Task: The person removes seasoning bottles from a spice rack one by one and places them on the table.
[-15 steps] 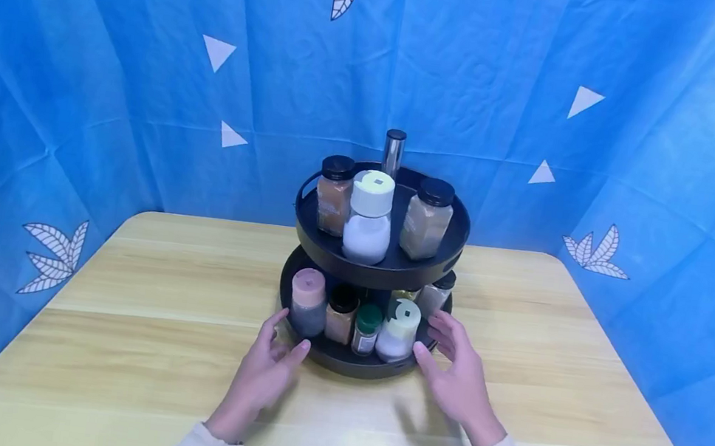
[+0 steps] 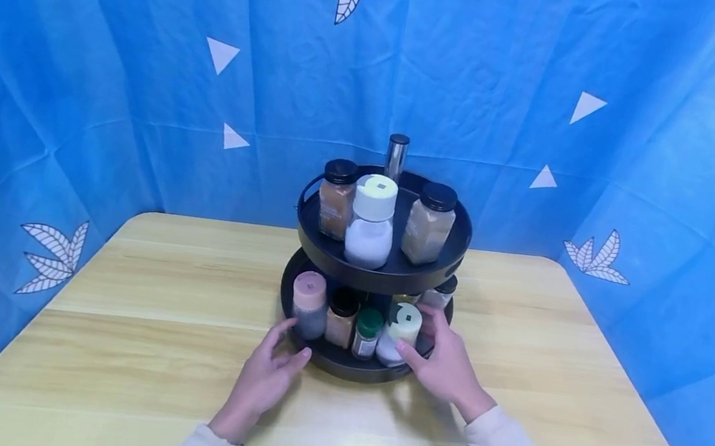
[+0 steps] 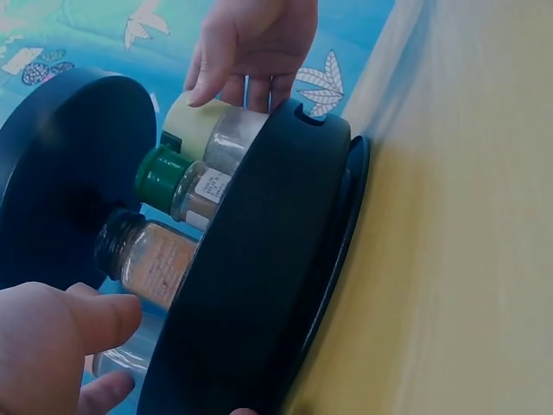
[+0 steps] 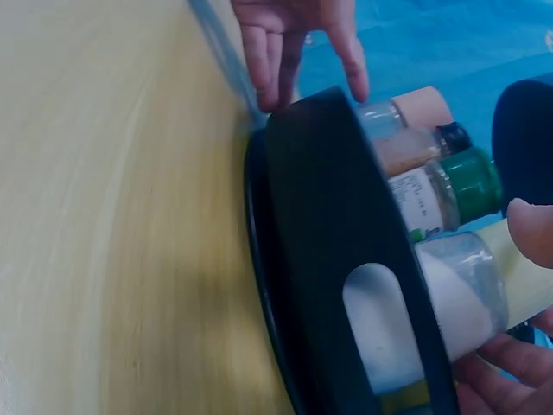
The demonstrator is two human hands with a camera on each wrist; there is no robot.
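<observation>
A black two-tier round rack holds seasoning jars. My right hand (image 2: 447,368) is at the front right of its lower tier (image 2: 349,371), thumb and fingers around a pale-capped jar (image 2: 404,323) of white powder. In the left wrist view the thumb lies against its cap (image 3: 194,125). My left hand (image 2: 264,383) is at the lower tier's left front, relaxed, nearest a pink-capped jar (image 2: 309,306); whether it touches the jar or the rim is unclear. Between the hands stand a green-capped bottle (image 2: 367,334) and a black-capped jar (image 2: 342,318).
On the upper tier (image 2: 377,280) stand a white-capped jar (image 2: 371,221) and two black-capped jars, one brown (image 2: 336,202) and one beige (image 2: 429,224). A metal post (image 2: 396,157) rises behind them. The rack stands on a wooden table (image 2: 173,304) before a blue curtain (image 2: 482,82).
My right hand has moved left and inward, its thumb and fingers coming around the pale-capped jar. The left hand has shifted only slightly. All the jars remain on the rack.
</observation>
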